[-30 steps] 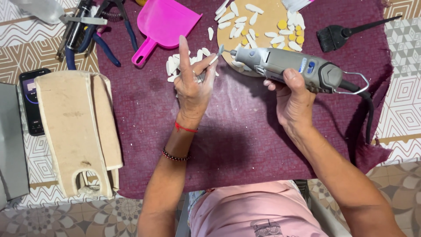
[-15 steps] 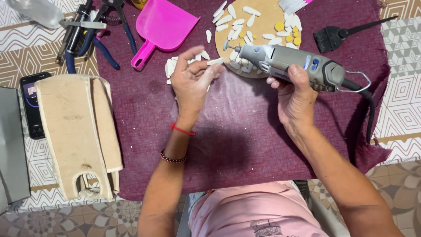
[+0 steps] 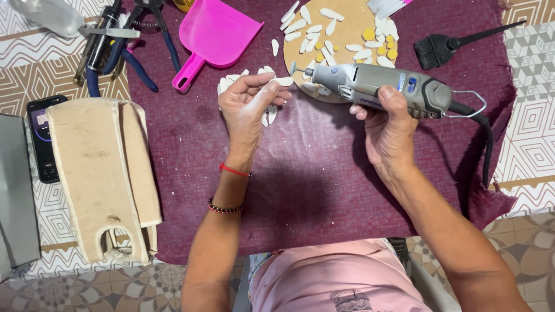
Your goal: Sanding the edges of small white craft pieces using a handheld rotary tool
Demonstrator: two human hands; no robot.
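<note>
A dark maroon cloth (image 3: 324, 190) covers the work surface, and on it at the far side lies a round wooden board (image 3: 352, 26) strewn with small white petal-shaped pieces and a few yellow dots. Left of the cloth rests a pale, flat wooden form (image 3: 101, 173) with a phone (image 3: 41, 138) beside it; a pink dustpan (image 3: 217, 34), blue-handled pliers (image 3: 124, 52) and a black brush (image 3: 448, 46) lie further back. The right hand (image 3: 390, 130) wraps its fingers around the rear grip of a grey rotary tool (image 3: 376, 86), held level above the cloth with its small grinding tip pointing left; the tool looks rigid and moderately heavy, its cord trailing off to the right, so a full grasp around the body seems the sound hold. The left hand (image 3: 248, 107) pinches one small white piece (image 3: 282, 81) between thumb and fingertips, just beside the tool's tip, above a loose heap of similar pieces. That piece appears light, thin, stiff and probably brittle, so it likely needs a firm pinch by its edges, well back from the end facing the tip.
</note>
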